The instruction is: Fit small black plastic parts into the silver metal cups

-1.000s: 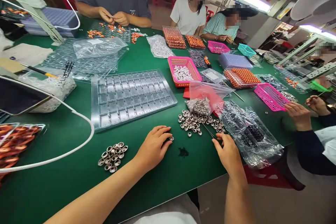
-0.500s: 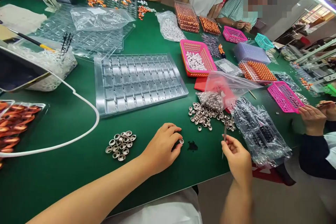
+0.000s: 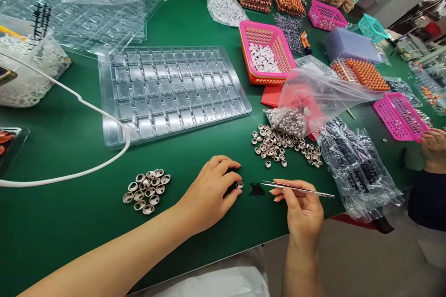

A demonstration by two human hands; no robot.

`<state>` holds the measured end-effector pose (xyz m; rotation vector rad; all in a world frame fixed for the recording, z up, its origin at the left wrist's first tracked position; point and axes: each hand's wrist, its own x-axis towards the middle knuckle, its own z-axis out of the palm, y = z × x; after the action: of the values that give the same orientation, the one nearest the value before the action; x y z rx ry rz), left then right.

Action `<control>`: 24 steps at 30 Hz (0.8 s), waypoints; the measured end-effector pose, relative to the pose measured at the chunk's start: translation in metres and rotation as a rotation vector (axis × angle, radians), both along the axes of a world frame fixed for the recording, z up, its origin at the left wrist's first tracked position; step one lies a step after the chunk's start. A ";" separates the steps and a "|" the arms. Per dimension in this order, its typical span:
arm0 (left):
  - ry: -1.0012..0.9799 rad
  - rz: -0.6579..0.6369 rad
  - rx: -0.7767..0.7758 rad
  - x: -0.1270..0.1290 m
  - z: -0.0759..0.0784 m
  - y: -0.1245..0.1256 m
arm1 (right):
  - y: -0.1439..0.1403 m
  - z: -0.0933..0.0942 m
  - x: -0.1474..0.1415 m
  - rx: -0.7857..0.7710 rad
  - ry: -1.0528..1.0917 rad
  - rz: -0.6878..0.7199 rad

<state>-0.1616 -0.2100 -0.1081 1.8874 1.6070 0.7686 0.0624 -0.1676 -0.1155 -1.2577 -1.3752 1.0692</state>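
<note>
My left hand point(image 3: 214, 192) rests on the green table with its fingers curled round a small silvery ring-like part point(image 3: 239, 185), pinched at the fingertips. In my right hand point(image 3: 303, 209) is a pair of metal tweezers point(image 3: 299, 189), held nearly level. The tweezer tips point left, at the edge of a small heap of tiny black pieces point(image 3: 257, 190) between my hands. A cluster of silvery ring-like parts point(image 3: 148, 190) lies left of my left hand. More loose silvery parts point(image 3: 273, 144) spread beyond my right hand, beside a clear bag point(image 3: 289, 120) that holds others.
A clear compartment tray point(image 3: 174, 97) lies ahead, with a white cable point(image 3: 87, 174) crossing its left corner. Pink baskets point(image 3: 249, 62) and a bag of black parts point(image 3: 362, 167) stand to the right. Co-workers' hands point(image 3: 339, 1) show at the far side and right edge.
My right hand has turned the tweezers from upright to nearly level and brought their tips to the black pieces. My left hand stays at the silvery part. The camera view has tilted down.
</note>
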 end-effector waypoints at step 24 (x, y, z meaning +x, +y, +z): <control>-0.001 -0.002 -0.026 0.001 0.004 0.003 | -0.012 0.000 0.001 0.023 -0.116 0.076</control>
<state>-0.1605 -0.2074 -0.1040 1.8697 1.6066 0.7442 0.0635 -0.1801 -0.1159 -1.2767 -1.5297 1.0426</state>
